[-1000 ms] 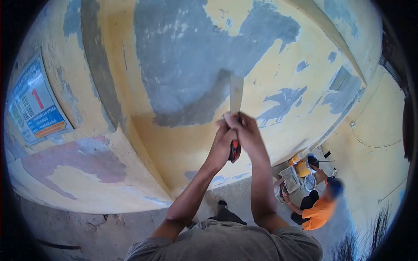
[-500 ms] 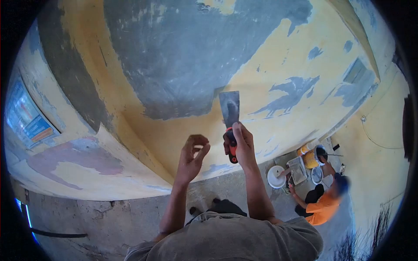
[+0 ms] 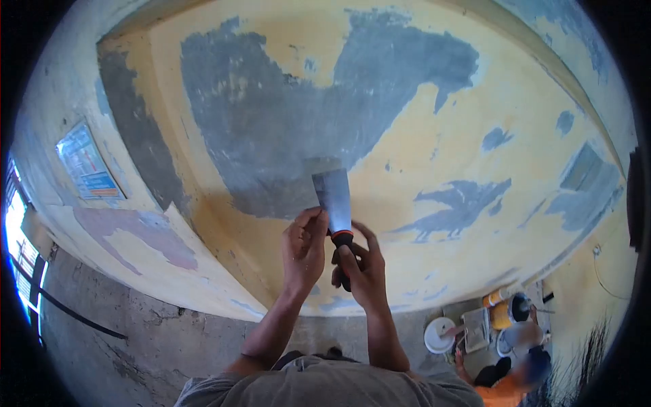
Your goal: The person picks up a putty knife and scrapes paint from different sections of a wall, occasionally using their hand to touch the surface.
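Note:
A putty knife with a broad metal blade and a black and red handle points up in front of the wall. My right hand grips its handle, thumb along the front and index finger lifted off. Close against the lower left side of the blade is my left hand, its fingers curled and pressed together. Whether those fingertips pinch the blade or some small bit is hidden. Beyond the blade, the yellow wall carries large grey patches.
At lower right a co-worker in an orange shirt crouches by a white round container, a tray and a yellow bucket. A framed poster hangs on the left wall. Concrete floor runs below.
My left hand has come from apart up to the blade's side. The putty knife has shifted left and down and tilted left. The view has tipped upward, showing more wall.

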The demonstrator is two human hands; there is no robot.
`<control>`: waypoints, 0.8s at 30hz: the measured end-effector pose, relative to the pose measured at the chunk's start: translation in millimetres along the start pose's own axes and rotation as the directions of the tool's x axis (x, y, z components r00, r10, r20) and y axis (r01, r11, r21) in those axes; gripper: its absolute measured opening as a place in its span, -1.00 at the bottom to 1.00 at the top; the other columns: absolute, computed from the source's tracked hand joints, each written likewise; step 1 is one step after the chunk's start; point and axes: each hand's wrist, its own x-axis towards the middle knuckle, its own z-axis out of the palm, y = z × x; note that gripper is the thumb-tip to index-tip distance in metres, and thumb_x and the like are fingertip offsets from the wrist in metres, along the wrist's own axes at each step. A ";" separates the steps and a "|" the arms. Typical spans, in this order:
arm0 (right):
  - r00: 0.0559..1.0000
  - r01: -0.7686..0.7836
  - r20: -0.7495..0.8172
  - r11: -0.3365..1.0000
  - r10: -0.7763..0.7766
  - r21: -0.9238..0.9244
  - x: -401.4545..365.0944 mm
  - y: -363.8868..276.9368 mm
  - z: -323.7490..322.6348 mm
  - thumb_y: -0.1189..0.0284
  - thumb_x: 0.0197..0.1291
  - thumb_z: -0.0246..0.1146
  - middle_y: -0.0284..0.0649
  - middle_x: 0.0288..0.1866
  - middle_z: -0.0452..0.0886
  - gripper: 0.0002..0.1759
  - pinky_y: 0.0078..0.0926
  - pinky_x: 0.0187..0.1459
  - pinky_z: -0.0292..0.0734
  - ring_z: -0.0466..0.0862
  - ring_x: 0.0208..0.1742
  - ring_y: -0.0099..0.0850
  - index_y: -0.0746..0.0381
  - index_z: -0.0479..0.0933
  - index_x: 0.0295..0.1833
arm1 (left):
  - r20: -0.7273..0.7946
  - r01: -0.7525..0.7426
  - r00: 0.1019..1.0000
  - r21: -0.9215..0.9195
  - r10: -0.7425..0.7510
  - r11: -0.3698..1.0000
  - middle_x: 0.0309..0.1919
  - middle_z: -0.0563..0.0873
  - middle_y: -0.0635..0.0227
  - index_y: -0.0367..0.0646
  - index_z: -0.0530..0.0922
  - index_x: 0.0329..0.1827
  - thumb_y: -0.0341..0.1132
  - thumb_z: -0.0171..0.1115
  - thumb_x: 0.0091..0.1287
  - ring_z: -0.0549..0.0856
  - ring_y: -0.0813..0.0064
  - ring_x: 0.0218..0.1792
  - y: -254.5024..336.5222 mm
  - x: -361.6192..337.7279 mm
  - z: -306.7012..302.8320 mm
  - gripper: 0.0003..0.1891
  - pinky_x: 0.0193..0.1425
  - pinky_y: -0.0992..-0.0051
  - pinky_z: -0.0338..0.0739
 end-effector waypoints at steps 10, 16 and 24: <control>0.984 0.180 0.023 0.970 -0.178 -0.166 28.2 -49.4 8.4 0.37 0.48 0.06 -0.30 -0.31 0.56 -0.48 -0.62 -0.36 0.48 0.47 -0.43 -0.65 0.27 0.22 0.48 | 0.071 -0.263 0.965 0.258 0.253 0.930 -0.32 0.68 0.25 -0.37 0.60 -0.10 -0.49 0.24 0.37 0.66 0.52 -0.25 44.6 27.3 -12.9 -0.87 -0.15 0.53 0.54; 0.782 0.432 0.174 0.319 -0.599 -0.844 44.3 -69.1 41.1 0.39 0.42 0.16 -0.13 -0.41 0.50 -0.43 -0.46 -0.35 0.50 0.51 -0.50 -0.42 0.01 0.27 0.50 | -0.167 -0.530 0.621 0.630 0.766 0.567 0.11 0.55 0.08 -0.27 0.58 -0.11 -0.30 0.24 0.34 0.50 0.14 0.15 28.5 9.9 -155.7 -0.79 0.28 0.15 0.35; 0.720 0.169 -0.036 0.225 -0.693 -0.960 67.5 -60.0 118.8 0.43 0.42 0.13 0.00 -0.36 0.62 -0.48 -0.35 -0.32 0.57 0.59 -0.50 -0.21 -0.11 0.34 0.45 | 0.022 -0.355 0.789 0.831 0.614 0.428 0.55 0.02 -0.07 -0.13 0.21 0.50 0.19 0.41 0.13 -0.03 -0.09 0.56 -23.2 25.4 -306.4 -0.03 0.52 -0.15 -0.06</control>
